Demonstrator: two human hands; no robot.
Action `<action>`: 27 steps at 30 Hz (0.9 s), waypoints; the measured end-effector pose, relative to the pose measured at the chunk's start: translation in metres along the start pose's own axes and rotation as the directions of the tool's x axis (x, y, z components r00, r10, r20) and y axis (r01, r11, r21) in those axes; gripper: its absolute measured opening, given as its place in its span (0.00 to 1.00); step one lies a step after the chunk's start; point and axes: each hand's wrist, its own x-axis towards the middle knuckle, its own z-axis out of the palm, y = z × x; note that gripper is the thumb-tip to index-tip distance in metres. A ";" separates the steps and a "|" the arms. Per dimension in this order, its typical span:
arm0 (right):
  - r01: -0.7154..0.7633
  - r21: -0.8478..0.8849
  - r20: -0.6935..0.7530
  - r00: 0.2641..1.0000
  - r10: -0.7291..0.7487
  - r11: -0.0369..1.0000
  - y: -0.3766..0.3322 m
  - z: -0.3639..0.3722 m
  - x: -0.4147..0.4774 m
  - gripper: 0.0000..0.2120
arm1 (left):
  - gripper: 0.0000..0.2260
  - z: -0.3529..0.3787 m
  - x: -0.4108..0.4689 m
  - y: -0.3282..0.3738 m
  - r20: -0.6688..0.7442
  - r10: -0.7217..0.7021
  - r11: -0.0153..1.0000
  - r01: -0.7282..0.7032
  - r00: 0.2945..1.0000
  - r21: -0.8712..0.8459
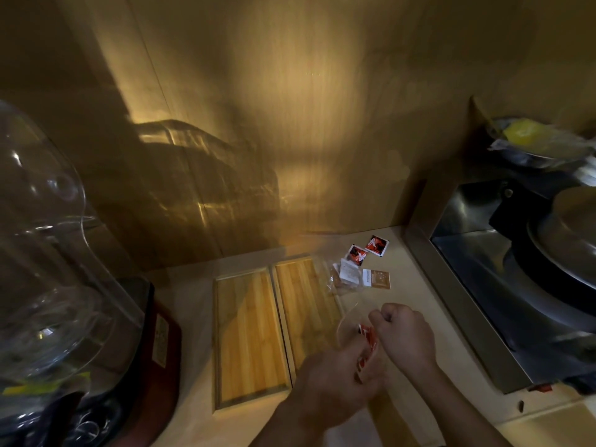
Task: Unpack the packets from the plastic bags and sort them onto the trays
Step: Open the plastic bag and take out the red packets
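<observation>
Two wooden trays lie side by side on the counter: the left tray [248, 337] and the right tray [306, 304], both bare. My left hand [335, 379] and my right hand [406, 333] together grip a clear plastic bag [350, 321] holding red packets [367, 337], just right of the right tray. Behind them lie two loose red packets [376, 244] [358, 255], a brown packet [375, 279] and another clear bag with white packets [346, 274].
A large clear glass vessel [42, 253] on a dark base fills the left. A steel sink [483, 285] with a pan [567, 246] lies to the right. A bowl with something yellow [529, 137] sits at the far right. A wooden wall rises behind.
</observation>
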 end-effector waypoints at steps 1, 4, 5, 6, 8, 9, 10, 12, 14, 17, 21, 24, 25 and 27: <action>0.001 0.010 -0.004 1.000 -0.001 1.000 0.001 0.000 0.000 0.19 | 0.14 0.003 0.001 -0.001 -0.026 0.007 0.999 -0.006 1.000 0.042; 0.003 0.029 -0.026 1.000 -0.002 1.000 0.004 0.001 0.001 0.19 | 0.11 0.006 0.004 -0.005 -0.097 0.028 0.990 -0.014 0.995 0.141; 0.004 0.043 -0.033 0.999 -0.003 0.999 0.005 0.000 0.000 0.19 | 0.12 0.003 0.005 -0.005 -0.117 0.036 0.988 -0.018 0.993 0.153; 0.008 0.066 -0.040 0.999 -0.005 0.998 0.007 -0.001 0.001 0.19 | 0.14 0.000 0.006 -0.005 -0.129 0.037 0.986 -0.015 0.991 0.169; 0.016 0.160 -0.042 0.999 -0.010 0.987 0.011 -0.004 0.002 0.19 | 0.17 -0.010 0.010 -0.007 -0.136 0.048 0.974 -0.016 0.990 0.226; 0.025 0.236 -0.042 0.999 -0.016 0.971 0.012 -0.006 0.003 0.18 | 0.14 -0.015 0.014 -0.007 -0.133 0.074 0.967 -0.038 0.988 0.254; 0.027 0.330 -0.034 0.999 -0.016 0.943 0.013 -0.008 0.004 0.18 | 0.10 -0.021 0.017 -0.007 -0.129 0.122 0.955 -0.081 0.984 0.285; -0.006 0.547 0.004 1.000 0.004 0.837 0.016 -0.011 0.005 0.18 | 0.05 -0.033 0.025 -0.004 -0.108 0.278 0.899 -0.219 0.955 0.380; -0.055 0.729 0.033 0.998 0.045 0.682 0.024 -0.013 0.005 0.17 | 0.03 -0.046 0.033 -0.002 -0.067 0.381 0.831 -0.310 0.922 0.463; -0.090 0.860 0.069 0.996 0.061 0.503 0.039 -0.013 0.005 0.12 | 0.06 -0.065 0.039 0.006 -0.038 0.430 0.797 -0.359 0.902 0.486; -0.183 0.831 0.283 0.952 -0.117 0.525 0.056 -0.003 0.000 0.11 | 0.08 -0.086 0.038 0.011 -0.080 0.434 0.815 -0.354 0.897 0.459; -0.309 0.774 0.482 0.854 -0.198 0.552 0.061 0.011 -0.001 0.24 | 0.04 -0.103 0.031 0.019 -0.129 0.450 0.834 -0.364 0.883 0.415; -0.336 0.761 0.517 0.830 -0.207 0.555 0.061 0.016 -0.002 0.27 | 0.04 -0.109 0.028 0.022 -0.142 0.451 0.840 -0.366 0.881 0.401; -0.355 0.751 0.540 0.815 -0.210 0.556 0.062 0.024 -0.002 0.31 | 0.05 -0.118 0.024 0.028 -0.171 0.474 0.848 -0.396 0.864 0.353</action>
